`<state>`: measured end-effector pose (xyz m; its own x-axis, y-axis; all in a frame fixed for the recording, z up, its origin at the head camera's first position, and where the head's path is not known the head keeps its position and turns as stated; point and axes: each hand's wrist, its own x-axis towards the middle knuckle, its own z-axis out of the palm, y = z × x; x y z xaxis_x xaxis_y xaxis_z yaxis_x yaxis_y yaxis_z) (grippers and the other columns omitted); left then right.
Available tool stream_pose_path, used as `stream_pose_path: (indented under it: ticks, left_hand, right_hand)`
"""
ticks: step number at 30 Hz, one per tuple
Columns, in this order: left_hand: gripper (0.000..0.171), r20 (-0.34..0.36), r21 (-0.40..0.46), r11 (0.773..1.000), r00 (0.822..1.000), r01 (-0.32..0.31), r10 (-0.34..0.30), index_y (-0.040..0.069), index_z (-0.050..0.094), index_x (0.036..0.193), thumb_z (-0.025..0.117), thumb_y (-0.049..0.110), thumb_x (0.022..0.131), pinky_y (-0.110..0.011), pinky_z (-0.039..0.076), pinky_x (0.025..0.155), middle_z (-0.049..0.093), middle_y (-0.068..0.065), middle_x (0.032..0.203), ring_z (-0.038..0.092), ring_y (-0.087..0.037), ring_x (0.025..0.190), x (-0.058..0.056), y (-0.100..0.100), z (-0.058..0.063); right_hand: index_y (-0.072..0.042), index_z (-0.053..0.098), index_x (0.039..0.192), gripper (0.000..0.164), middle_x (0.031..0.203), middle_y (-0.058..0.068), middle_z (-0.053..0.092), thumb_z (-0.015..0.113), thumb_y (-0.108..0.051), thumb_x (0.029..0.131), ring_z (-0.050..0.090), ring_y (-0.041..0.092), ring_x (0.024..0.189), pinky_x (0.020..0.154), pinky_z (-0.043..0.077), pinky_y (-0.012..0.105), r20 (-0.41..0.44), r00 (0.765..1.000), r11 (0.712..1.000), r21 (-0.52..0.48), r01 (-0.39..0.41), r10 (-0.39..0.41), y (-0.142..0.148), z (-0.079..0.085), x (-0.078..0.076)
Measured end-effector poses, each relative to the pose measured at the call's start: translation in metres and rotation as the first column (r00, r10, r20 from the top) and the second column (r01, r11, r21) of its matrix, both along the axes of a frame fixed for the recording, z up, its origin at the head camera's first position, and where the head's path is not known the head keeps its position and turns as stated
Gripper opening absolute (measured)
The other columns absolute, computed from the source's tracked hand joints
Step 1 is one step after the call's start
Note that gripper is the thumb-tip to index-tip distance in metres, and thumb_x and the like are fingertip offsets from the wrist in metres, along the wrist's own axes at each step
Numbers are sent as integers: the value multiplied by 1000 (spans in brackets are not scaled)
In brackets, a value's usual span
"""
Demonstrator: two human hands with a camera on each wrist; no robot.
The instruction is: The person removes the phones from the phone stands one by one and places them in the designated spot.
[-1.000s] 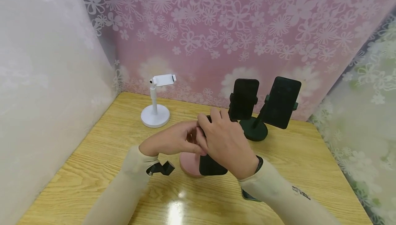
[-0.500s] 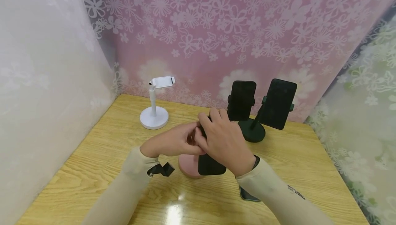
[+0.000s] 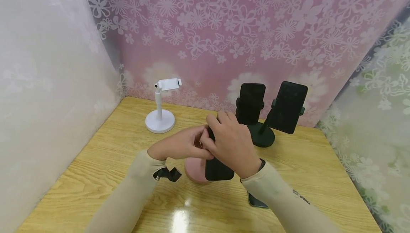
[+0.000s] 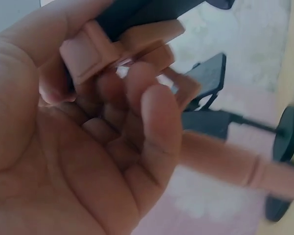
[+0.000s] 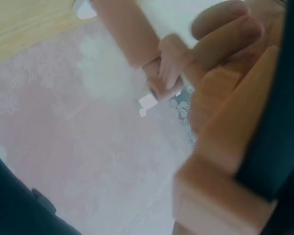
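A pink phone stand with a round base (image 3: 194, 171) stands on the table at mid-front, a black phone (image 3: 219, 170) tilted in its holder. My left hand (image 3: 179, 144) curls its fingers behind the phone, round the pink clamp (image 4: 152, 36), as the left wrist view shows. Lying across the phone's front, my right hand (image 3: 234, 144) grips it, fingers bent over its upper part and thumb near the left fingertips. The pink pole (image 4: 220, 159) runs off beyond the left fingers. In the right wrist view, a clamp arm (image 5: 220, 196) wraps the phone's edge. Both hands hide most of the holder.
A white phone stand (image 3: 159, 120) with a bare holder is at back left. At back right, two black phones, one smaller (image 3: 251, 103) and one larger (image 3: 287, 107), sit upright in dark stands. Another phone (image 3: 257, 201) lies flat, partly under the right forearm.
My right wrist has shifted slightly left and its fingers have bent a little further over the phone's top. The left hand stays nearly in place. The view has shifted slightly.
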<state>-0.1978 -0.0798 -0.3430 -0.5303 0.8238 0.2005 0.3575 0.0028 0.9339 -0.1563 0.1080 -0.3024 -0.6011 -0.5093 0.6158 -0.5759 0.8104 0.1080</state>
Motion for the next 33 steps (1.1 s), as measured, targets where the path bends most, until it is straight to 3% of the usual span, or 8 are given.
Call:
stream_pose_path:
  ticks: [4, 7, 11, 14, 16, 22, 28, 33]
  left_hand:
    - [17, 134, 59, 998, 991, 9, -17, 4, 52, 103, 67, 10, 97, -35, 52, 74, 60, -10, 89, 57, -30, 74, -2, 4, -11]
    - [13, 206, 99, 995, 978, -14, -7, 5, 55, 100, 67, 9, 96, -35, 52, 71, 61, -4, 84, 58, -28, 71, 0, 4, -21]
    - [11, 321, 206, 979, 945, -6, -62, 11, 63, 105, 68, 11, 95, -28, 47, 67, 60, 6, 77, 52, -14, 68, 3, 9, -29]
    - [12, 392, 284, 959, 912, 5, -121, 13, 64, 104, 72, 17, 95, -25, 41, 64, 56, 9, 73, 45, -10, 64, 5, 13, -34]
    - [18, 406, 308, 951, 903, 8, -139, 15, 64, 104, 76, 25, 95, -24, 37, 62, 52, 10, 72, 40, -10, 62, 7, 13, -36]
    - [29, 403, 335, 942, 900, 22, -164, 18, 63, 105, 81, 37, 92, -24, 34, 61, 51, 12, 72, 36, -10, 61, 7, 12, -40]
    - [36, 428, 333, 943, 889, 10, -161, 18, 63, 118, 81, 34, 92, -24, 32, 60, 52, 11, 73, 33, -11, 60, 7, 11, -41]
    - [23, 420, 328, 945, 895, 7, -152, 17, 65, 112, 77, 26, 95, -26, 27, 59, 49, 11, 70, 29, -12, 58, 6, 12, -40]
  right_hand:
    - [-10, 59, 90, 17, 76, 4, 43, 56, -24, 99, 38, 21, 64, 42, 31, 28, -22, 1000, 1000, -19, 7, -7, -2, -3, 2]
    - [-10, 59, 91, 19, 76, 4, 44, 56, -26, 100, 39, 22, 65, 42, 31, 27, -41, 999, 1000, -26, 16, -17, -3, -6, 1]
    - [-10, 59, 89, 25, 74, 4, 44, 57, -31, 102, 42, 23, 64, 41, 29, 28, -47, 998, 998, -56, 37, -39, -2, -8, -2]
    - [-11, 61, 87, 24, 72, 3, 45, 58, -30, 102, 43, 22, 64, 41, 30, 28, -47, 998, 996, -86, 30, -35, -2, -8, -3]
    - [-10, 60, 86, 22, 71, 2, 44, 57, -27, 101, 41, 21, 63, 41, 30, 27, -56, 998, 995, -102, 19, -25, -2, -8, -3]
    - [-10, 57, 79, 21, 67, 0, 42, 59, -23, 96, 37, 19, 59, 43, 29, 29, -102, 995, 991, -136, 3, -18, -4, -11, -6]
    - [-10, 58, 82, 20, 70, 1, 44, 59, -24, 97, 40, 20, 62, 40, 30, 27, -99, 995, 991, -129, 17, -30, -5, -12, -4]
    - [-11, 56, 82, 20, 71, 2, 43, 59, -24, 97, 39, 20, 61, 38, 26, 26, -89, 994, 993, -101, 53, -63, -5, -9, 0]
